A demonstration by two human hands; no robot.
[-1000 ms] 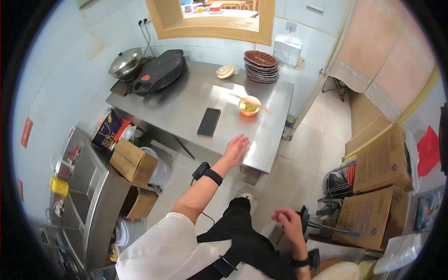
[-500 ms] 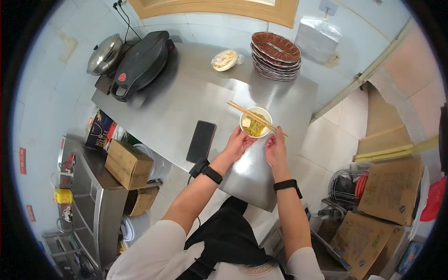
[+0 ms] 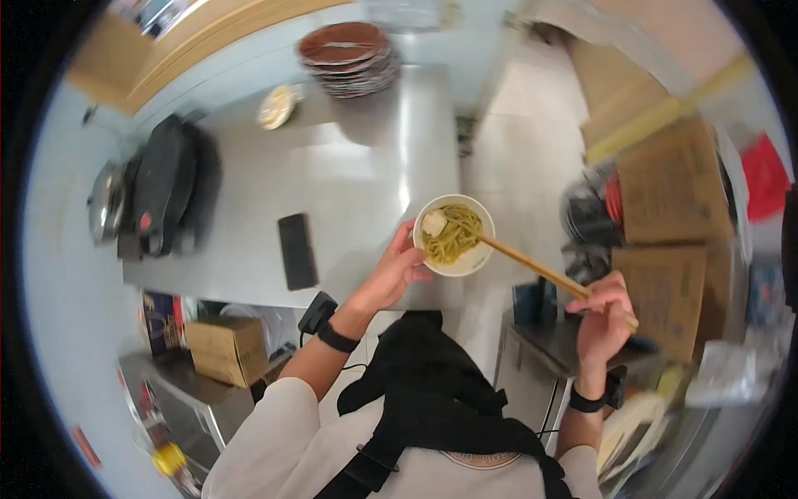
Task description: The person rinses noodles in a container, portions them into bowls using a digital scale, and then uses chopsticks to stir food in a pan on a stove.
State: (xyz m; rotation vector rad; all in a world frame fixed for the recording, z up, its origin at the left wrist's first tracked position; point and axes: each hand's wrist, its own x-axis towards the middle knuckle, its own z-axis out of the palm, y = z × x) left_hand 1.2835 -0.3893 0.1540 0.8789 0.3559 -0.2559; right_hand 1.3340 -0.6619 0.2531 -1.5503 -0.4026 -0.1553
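Picked up off the rim, the pair of long wooden chopsticks (image 3: 532, 266) is now pinched in the closed fingers of the right hand (image 3: 603, 314), tips dipping into the white round bowl of yellow-green noodles (image 3: 474, 259). The left hand (image 3: 389, 276) curls around its side, steadying it at the near edge of the brushed-steel table (image 3: 357, 183).

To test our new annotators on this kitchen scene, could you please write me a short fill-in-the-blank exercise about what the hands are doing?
The left hand holds a white bowl filled with ___.
The right hand grips a pair of ___ whose tips rest in the bowl.
The dark phone lies flat on the steel ___.
Missing words: noodles, chopsticks, table.
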